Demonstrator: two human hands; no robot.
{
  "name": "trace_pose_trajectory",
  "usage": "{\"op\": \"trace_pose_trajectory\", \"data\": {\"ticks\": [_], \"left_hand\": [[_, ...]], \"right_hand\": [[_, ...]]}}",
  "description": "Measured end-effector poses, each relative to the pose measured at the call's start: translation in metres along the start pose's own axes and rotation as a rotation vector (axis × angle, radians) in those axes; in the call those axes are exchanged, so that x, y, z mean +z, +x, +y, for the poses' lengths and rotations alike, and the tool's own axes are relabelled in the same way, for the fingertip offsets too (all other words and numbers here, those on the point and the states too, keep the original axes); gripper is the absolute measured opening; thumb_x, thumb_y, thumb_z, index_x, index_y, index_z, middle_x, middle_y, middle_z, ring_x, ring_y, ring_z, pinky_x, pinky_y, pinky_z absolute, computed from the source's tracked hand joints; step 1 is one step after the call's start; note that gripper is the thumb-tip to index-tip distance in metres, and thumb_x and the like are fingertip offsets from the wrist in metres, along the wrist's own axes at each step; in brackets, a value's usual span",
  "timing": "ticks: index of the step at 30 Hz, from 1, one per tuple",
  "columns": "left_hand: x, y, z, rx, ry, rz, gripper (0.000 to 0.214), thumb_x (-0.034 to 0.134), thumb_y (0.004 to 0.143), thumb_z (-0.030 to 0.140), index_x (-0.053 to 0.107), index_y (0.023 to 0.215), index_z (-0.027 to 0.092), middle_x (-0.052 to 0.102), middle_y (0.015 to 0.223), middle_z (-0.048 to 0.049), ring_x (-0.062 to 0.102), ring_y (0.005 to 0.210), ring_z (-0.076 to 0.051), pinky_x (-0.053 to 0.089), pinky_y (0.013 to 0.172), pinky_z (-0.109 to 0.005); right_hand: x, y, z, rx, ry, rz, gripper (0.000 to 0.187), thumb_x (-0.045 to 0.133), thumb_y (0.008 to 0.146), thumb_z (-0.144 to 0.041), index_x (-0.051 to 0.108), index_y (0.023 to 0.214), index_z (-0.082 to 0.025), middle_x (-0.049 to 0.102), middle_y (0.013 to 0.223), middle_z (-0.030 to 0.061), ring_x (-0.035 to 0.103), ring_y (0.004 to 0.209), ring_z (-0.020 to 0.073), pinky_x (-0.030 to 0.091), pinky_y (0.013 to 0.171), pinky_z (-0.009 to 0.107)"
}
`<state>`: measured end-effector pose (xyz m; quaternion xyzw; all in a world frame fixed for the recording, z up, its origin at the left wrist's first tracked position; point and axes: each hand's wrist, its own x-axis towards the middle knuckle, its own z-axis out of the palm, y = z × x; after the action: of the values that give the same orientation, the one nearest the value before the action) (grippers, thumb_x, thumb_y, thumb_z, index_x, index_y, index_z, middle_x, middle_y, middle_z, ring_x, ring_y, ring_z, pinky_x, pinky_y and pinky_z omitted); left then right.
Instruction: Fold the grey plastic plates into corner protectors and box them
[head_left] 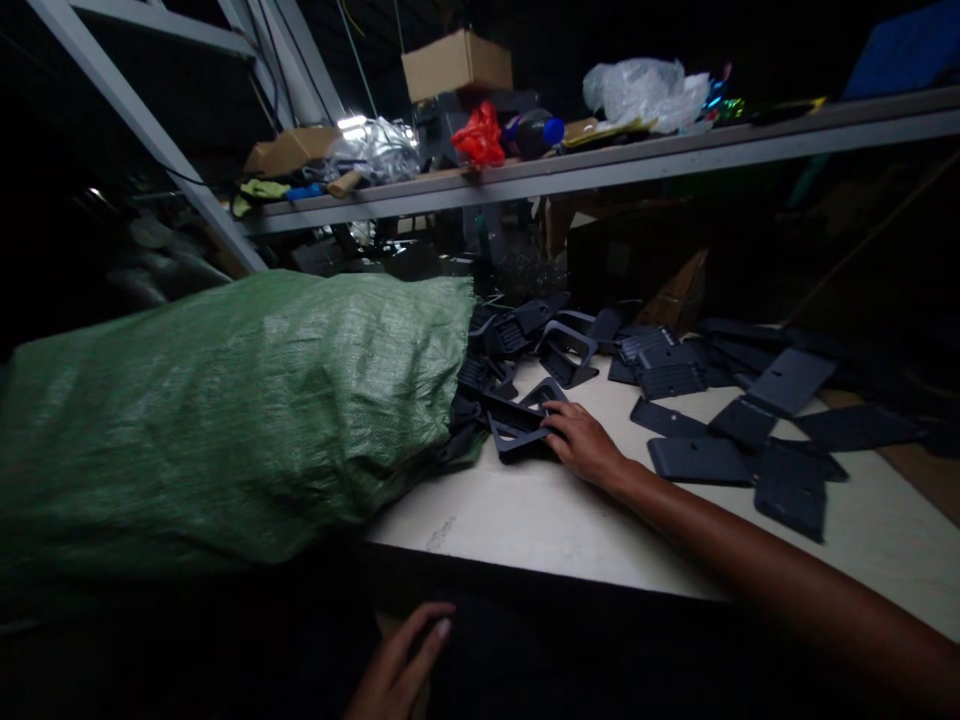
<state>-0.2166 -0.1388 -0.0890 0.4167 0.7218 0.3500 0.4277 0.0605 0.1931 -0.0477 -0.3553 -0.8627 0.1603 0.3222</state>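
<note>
Left hand [401, 660] near tabletop [517, 515], faint marks [441, 534] unreadable.

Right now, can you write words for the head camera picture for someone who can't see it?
A right hand touches a dark open frame on a pale table, beside the mouth of a big green sack. Flat dark pieces lie to the right, and a cluttered shelf runs behind. The left hand shows lower down, below the table's near edge.
</note>
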Motion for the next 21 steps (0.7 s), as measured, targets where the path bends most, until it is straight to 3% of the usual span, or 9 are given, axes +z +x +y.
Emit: {"op": "trace_pose_trajectory", "data": {"ticks": [5,9,12,15,18,21], "left_hand": [[0.023,0.031,0.071,0.012,-0.049,-0.056,0.054,0.058,0.092,0.066,0.072,0.127,0.027,0.073,0.13,-0.0095,0.067,0.122,-0.033,0.043,0.115,-0.048],[0.034,0.043,0.099,0.056,-0.028,-0.128,0.058,0.057,0.094,0.065,0.067,0.135,0.025,0.076,0.119,-0.0111,0.069,0.117,-0.032,0.045,0.11,-0.048],[0.036,0.045,0.112,0.103,-0.042,-0.184,0.058,0.06,0.094,0.062,0.061,0.141,0.027,0.072,0.131,-0.0124,0.068,0.12,-0.032,0.044,0.111,-0.047],[0.041,0.046,0.13,0.179,-0.125,-0.136,0.065,0.071,0.089,0.057,0.058,0.146,0.028,0.063,0.146,-0.0136,0.064,0.127,-0.034,0.045,0.112,-0.049],[0.055,0.052,0.151,0.28,-0.272,-0.04,0.072,0.081,0.08,0.05,0.059,0.145,0.027,0.061,0.15,-0.0134,0.058,0.136,-0.039,0.043,0.117,-0.051],[0.073,0.059,0.164,0.255,-0.557,-0.141,0.068,0.075,0.083,0.049,0.059,0.145,0.025,0.065,0.146,-0.0147,0.058,0.136,-0.042,0.046,0.116,-0.056]], "right_hand": [[0.001,-0.011,-0.008,0.005,0.24,0.196,0.016,0.063,0.092,-0.017,0.075,0.101,-0.02,0.071,0.124,0.011,0.063,0.12,0.0258,0.049,0.108,0.045],[-0.015,-0.019,-0.023,0.033,0.397,0.35,0.017,0.061,0.093,-0.018,0.073,0.104,-0.022,0.072,0.123,0.0098,0.063,0.122,0.0251,0.048,0.109,0.046],[-0.028,-0.029,-0.043,0.056,0.481,0.405,0.016,0.062,0.094,-0.02,0.072,0.106,-0.023,0.073,0.122,0.0079,0.063,0.123,0.0232,0.048,0.111,0.043],[-0.035,-0.05,-0.074,0.123,0.622,0.342,0.015,0.067,0.093,-0.02,0.075,0.105,-0.023,0.075,0.115,0.0061,0.067,0.114,0.0219,0.052,0.104,0.039],[-0.034,-0.079,-0.106,0.215,0.74,0.156,0.012,0.073,0.09,-0.021,0.079,0.1,-0.024,0.076,0.103,0.004,0.069,0.104,0.0212,0.053,0.097,0.035],[-0.034,-0.105,-0.123,0.235,0.779,-0.025,0.022,0.082,0.087,-0.028,0.078,0.109,-0.025,0.076,0.107,0.0031,0.069,0.105,0.0208,0.053,0.096,0.033]]}}
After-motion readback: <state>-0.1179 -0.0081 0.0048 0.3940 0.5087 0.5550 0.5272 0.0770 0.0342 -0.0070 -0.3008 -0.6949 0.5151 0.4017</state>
